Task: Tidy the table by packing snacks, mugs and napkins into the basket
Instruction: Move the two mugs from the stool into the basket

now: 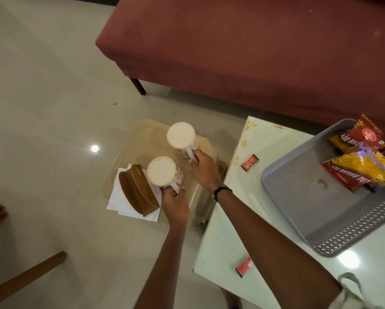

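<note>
A low glass side table (142,139) stands on the pale tiled floor (42,85), left of a white table (265,219) and near a maroon sofa (254,45) that fills the far side. On the glass top, at its near left, a brown wooden napkin holder (135,192) sits on a stack of white napkins (118,197). Just right of the holder the left hand (174,202) has its fingers curled round the handle of a white mug (164,173) with red print, which is turned bottom up. Farther back, the right hand (203,169) pinches the handle of a second white mug (182,139), also bottom up; a dark band circles that wrist. Whether either mug touches the glass cannot be told. On the white table, a small red sachet (250,162) lies near the far left edge, and another red sachet (245,266) lies at the near left, close to the right forearm. A grey plastic basket (321,208) with a perforated wall stands on the right part of this table, well apart from the mugs. Inside it, at its far right end, lie red and yellow snack packets (361,168), some leaning over the rim; the rest of its floor shows bare grey. Brown wooden furniture parts (24,279) show at the near left.
</note>
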Motion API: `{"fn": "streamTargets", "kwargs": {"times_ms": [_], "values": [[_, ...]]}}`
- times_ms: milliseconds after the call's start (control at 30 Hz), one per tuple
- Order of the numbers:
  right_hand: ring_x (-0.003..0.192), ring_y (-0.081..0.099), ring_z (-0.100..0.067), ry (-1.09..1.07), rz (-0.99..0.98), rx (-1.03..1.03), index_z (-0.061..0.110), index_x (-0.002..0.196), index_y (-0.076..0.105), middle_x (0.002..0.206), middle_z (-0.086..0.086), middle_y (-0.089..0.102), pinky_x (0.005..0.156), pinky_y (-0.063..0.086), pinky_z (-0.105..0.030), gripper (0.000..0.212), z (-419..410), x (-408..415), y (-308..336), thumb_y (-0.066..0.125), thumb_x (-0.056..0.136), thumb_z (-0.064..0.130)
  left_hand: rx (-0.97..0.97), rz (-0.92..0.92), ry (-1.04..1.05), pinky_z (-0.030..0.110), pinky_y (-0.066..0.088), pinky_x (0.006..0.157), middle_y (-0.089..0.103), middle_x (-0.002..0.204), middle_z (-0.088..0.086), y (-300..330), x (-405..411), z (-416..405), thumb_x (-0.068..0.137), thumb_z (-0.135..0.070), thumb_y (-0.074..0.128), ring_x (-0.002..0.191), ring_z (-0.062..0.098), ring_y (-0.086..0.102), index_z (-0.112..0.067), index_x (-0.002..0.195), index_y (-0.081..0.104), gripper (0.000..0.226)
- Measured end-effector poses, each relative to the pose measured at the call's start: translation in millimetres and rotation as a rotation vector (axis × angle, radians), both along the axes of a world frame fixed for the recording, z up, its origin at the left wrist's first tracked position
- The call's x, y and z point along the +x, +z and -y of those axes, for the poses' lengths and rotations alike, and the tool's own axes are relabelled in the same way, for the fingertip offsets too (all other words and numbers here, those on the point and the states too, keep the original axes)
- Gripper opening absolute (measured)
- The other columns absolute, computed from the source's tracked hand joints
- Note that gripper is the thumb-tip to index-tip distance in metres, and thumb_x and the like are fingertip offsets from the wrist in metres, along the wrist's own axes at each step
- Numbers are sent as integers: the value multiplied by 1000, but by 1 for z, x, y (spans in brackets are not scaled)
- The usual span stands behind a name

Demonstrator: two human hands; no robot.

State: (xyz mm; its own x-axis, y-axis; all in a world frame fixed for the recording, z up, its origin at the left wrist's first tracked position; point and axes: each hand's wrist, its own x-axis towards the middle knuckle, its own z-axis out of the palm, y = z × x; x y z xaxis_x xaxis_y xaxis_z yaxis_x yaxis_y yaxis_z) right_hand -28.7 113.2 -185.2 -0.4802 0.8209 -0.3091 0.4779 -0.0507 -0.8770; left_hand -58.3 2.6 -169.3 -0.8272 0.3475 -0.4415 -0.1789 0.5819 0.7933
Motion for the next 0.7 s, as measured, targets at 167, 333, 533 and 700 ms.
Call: {"fn": "streamTargets", "kwargs": {"times_ms": [167, 333, 533, 700], "values": [[93, 60, -16, 5, -57, 25, 6, 110, 63, 106, -9, 69, 73, 44, -16, 20, 3, 4, -3, 52, 94, 10, 21, -85, -32, 33, 47, 91, 66, 113, 11, -4, -3, 5, 84, -10, 65, 112, 24, 56, -3, 105, 63, 23], [84, 58, -9, -53, -78, 59, 6, 107, 63, 97, -7, 69, 75, 45, -19, 18, 19, 33, 4, 54, 93, 11, 77, -142, -110, 39, 46, 98, 61, 115, 4, 2, 4, 9, 85, -7, 63, 117, 24, 54, -8, 108, 59, 24], [64, 53, 4, -270, -151, 73, 8, 91, 65, 74, 6, 63, 61, 40, -10, 10, 34, 119, 27, 54, 93, 8, 141, -228, -316, 13, 47, 82, 67, 102, 6, 21, 46, 0, 86, -1, 58, 99, 18, 61, -4, 104, 62, 18], [61, 44, -1, -545, -148, 103, 5, 74, 57, 65, 1, 57, 58, 37, -14, 16, 43, 200, 47, 58, 90, 6, 122, -174, -618, 7, 43, 67, 68, 83, -6, 29, 100, -36, 90, -8, 56, 79, 2, 62, -9, 99, 64, 12]]}}
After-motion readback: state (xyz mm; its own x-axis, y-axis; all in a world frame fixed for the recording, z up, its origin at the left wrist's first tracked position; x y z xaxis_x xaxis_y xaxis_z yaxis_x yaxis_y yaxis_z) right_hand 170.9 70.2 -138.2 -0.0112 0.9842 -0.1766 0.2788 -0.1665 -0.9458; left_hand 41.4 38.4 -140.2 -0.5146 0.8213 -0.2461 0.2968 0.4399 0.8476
